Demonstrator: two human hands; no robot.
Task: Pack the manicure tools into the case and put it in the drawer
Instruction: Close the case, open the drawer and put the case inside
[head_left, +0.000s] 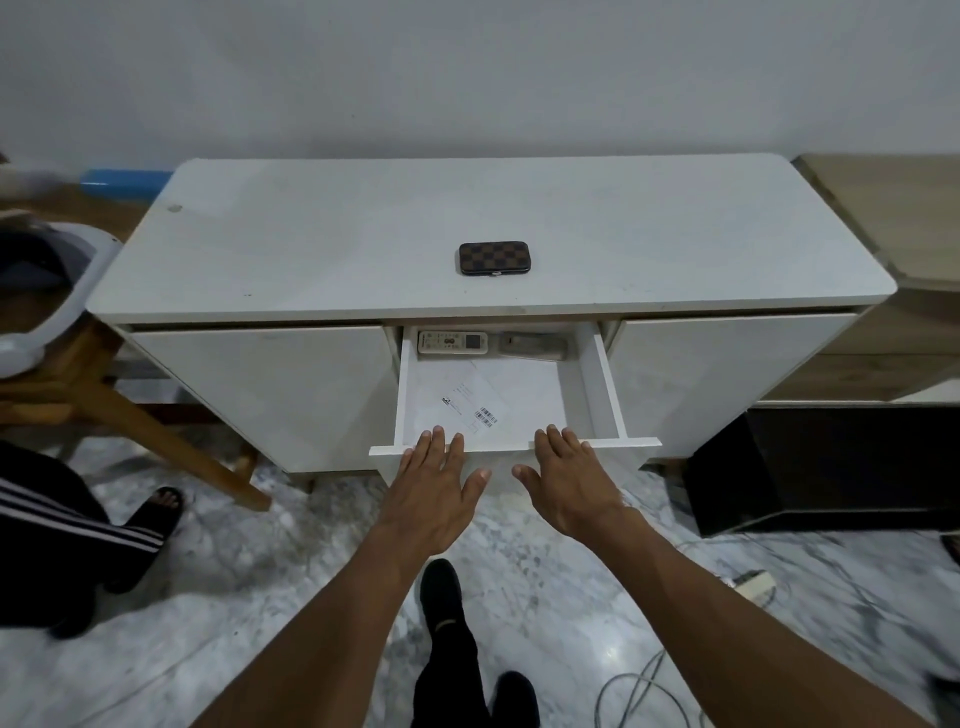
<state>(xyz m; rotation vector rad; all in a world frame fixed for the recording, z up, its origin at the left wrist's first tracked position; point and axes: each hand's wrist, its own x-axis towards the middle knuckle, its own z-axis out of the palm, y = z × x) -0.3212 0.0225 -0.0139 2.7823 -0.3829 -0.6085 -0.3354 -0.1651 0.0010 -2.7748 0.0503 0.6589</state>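
A brown checkered manicure case (493, 257) lies closed on top of the white cabinet (311, 249), near its front edge. Below it the middle drawer (605, 384) is pulled out. My left hand (439, 483) and my right hand (569, 478) hover palm down at the drawer's front panel, fingers spread, fingertips over its edge. Neither hand holds anything. No loose manicure tools are visible.
Inside the drawer lie a white remote (453, 342), a grey remote (532, 345) and a labelled paper (472, 402). A wooden chair (104, 395) and a seated person's leg (62, 525) are at left. A black box (821, 467) and cables (649, 686) are at right.
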